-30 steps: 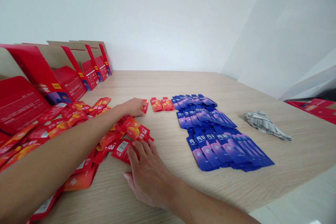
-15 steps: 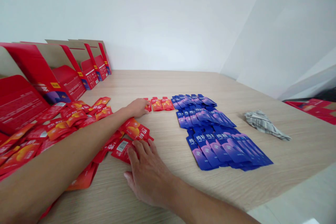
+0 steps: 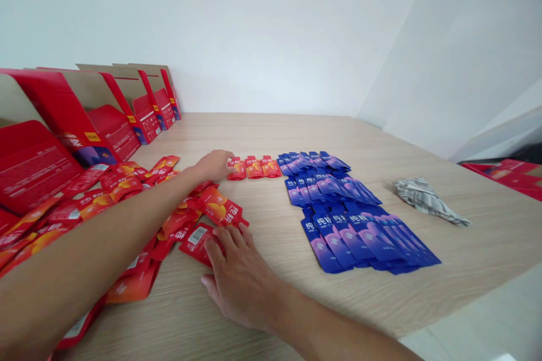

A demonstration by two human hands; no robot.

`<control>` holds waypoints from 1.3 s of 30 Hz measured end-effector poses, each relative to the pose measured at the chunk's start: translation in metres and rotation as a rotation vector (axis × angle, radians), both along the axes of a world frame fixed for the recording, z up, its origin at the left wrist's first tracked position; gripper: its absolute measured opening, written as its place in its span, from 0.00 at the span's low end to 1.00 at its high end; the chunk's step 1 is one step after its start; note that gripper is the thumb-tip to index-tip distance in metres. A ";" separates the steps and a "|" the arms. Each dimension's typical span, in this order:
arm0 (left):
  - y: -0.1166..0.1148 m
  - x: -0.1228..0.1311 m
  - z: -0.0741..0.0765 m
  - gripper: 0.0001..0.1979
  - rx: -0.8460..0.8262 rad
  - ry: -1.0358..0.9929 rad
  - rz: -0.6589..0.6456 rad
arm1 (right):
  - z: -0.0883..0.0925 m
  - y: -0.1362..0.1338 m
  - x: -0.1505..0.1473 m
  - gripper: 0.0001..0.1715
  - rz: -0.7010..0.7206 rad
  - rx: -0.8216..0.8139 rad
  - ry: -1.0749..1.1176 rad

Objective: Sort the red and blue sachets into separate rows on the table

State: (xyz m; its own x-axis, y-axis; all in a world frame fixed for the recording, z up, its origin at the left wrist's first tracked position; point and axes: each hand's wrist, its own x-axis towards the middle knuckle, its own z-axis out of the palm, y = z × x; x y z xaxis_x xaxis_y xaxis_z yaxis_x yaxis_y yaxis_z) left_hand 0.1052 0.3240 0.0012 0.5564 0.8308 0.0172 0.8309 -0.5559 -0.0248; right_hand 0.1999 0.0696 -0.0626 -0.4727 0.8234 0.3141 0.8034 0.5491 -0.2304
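Apparently lines up a red packet [image 3: 237, 171] at the left end of the row [image 3: 262, 168] on the counter [image 3: 271, 220], with left hand [image 3: 217, 164] at its edge; cannot tell if gripping. Rests right hand [image 3: 240, 276], loosely spread, on red pile [image 3: 121, 183]. Next, probably needs gentle release.

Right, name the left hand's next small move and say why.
Probably move the left hand away from the row of three red sachets and reach for one from the jumbled red pile: those three lie flat, side by side, while many others lie in disorder.
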 end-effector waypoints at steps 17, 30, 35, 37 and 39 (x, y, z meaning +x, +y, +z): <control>0.024 -0.047 0.005 0.32 -0.184 0.146 0.210 | -0.001 0.001 0.000 0.23 0.128 0.033 -0.004; 0.034 -0.051 -0.005 0.24 -0.076 -0.035 0.280 | 0.002 0.001 0.000 0.23 0.124 0.003 -0.030; 0.030 -0.054 -0.005 0.22 -0.101 -0.079 0.223 | 0.002 0.001 -0.001 0.23 0.120 0.005 -0.020; 0.027 -0.054 -0.007 0.22 -0.104 -0.094 0.212 | 0.001 0.001 -0.001 0.22 0.127 0.014 -0.014; 0.024 -0.052 -0.009 0.22 -0.104 -0.106 0.200 | 0.001 0.001 -0.001 0.22 0.127 0.023 -0.015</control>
